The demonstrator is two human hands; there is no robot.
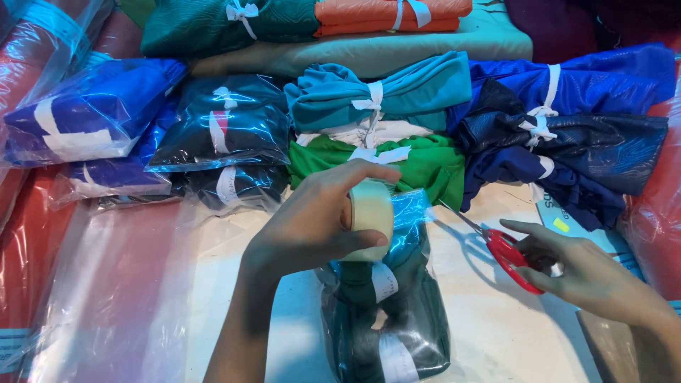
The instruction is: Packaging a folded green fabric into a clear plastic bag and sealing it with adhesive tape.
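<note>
Your left hand (pixel 312 223) reaches in from the bottom of the view with the forearm angled up and to the right, the wrist bent, and the fingers and thumb closed around a roll of pale tape (pixel 372 213), which you hold on edge just above the top end of a clear plastic bag (pixel 386 312) packed with dark green folded fabric. That bag lies on the pale table (pixel 489 333) directly in front of you, its open, crinkled end pointing away from you and touching the roll. Your right hand (pixel 585 273) comes in from the right edge, lying low over the table with the fingers curled through the red handles of a pair of scissors (pixel 507 255); the index finger stretches out along the top, and the thin blades point up and left toward the bag without touching it. Right behind the roll a green fabric bundle (pixel 418 163) tied with a white strip blocks the far side of the table, with a teal tied bundle (pixel 383 89) stacked above it and a white layer between them. To the right sit dark blue tied bundles (pixel 567 149), at least three. To the left lie four or so bagged garments in blue and dark navy (pixel 220 124), overlapping each other. One roll of tape, one pair of scissors and one bag under your hands are in view. Large clear plastic sheets over red cloth (pixel 42 255) cover the left side.
</note>
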